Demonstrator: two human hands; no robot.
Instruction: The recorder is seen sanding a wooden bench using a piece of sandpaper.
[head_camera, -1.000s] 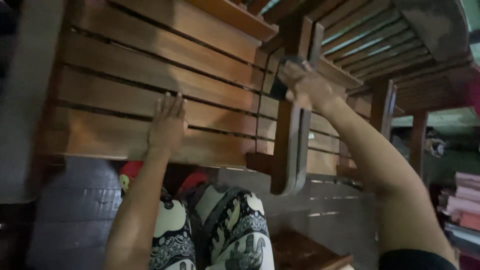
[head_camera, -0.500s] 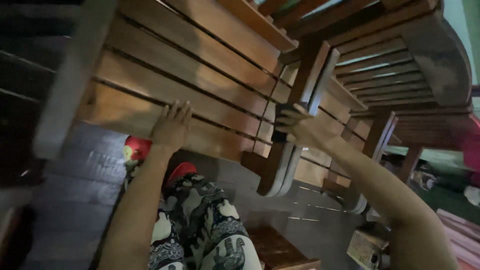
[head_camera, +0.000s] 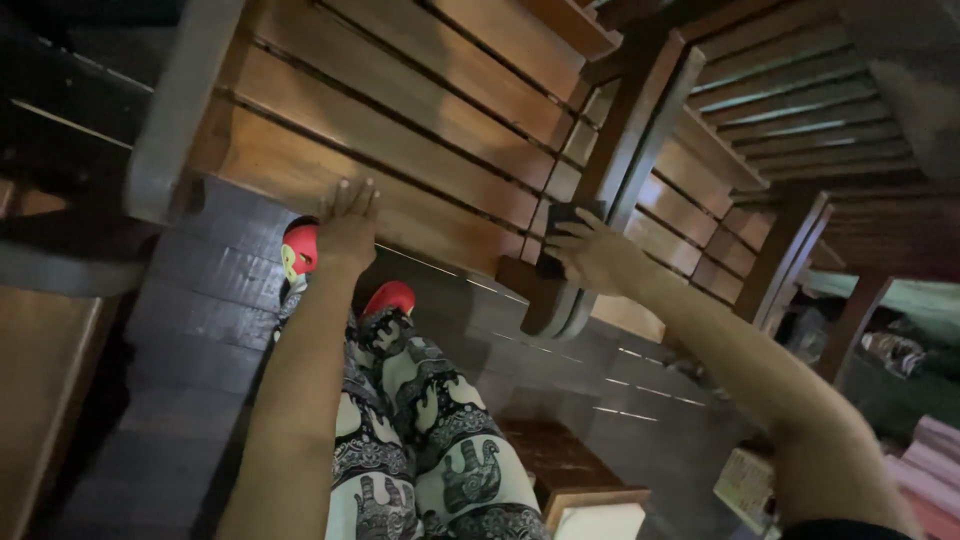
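The left hand (head_camera: 348, 225) lies flat, fingers spread, on the lowest slat of the wooden slatted chair (head_camera: 420, 110) filling the upper centre of the frame. The right hand (head_camera: 595, 255), right of centre, presses a small dark pad (head_camera: 560, 235) (its kind unclear) against the chair's armrest post (head_camera: 625, 150).

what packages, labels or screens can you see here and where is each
Small box or carton: low right on the floor, under the right forearm, pale yellowish face with faint print, too dim to read.
Pink stacked packs or cloths: far right edge, which of the two is unclear.
No screens or signs in view.
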